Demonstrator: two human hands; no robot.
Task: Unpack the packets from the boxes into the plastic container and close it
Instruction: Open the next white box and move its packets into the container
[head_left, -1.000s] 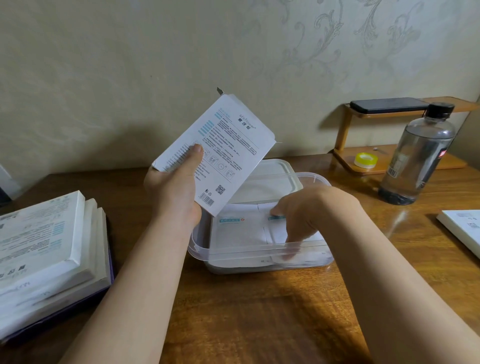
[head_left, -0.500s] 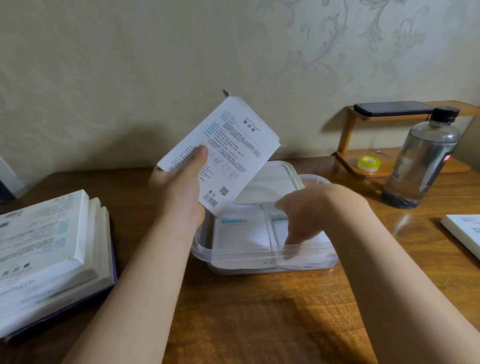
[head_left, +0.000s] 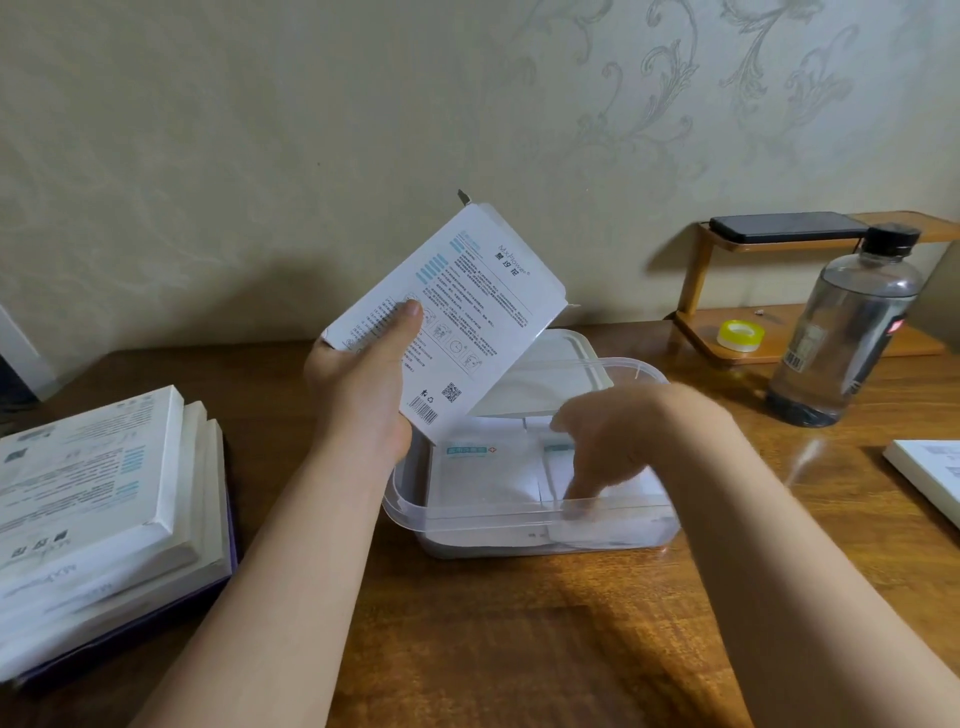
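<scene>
Two flat packets fill the clear container, right hand's straight fingers pressing them, left hand gripping a cardboard box

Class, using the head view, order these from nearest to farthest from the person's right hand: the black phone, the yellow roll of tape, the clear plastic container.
1. Clear plastic container: the right hand reaches inside it.
2. Yellow roll of tape: low on the wooden shelf, back right.
3. Black phone: atop that shelf, above the tape.
</scene>
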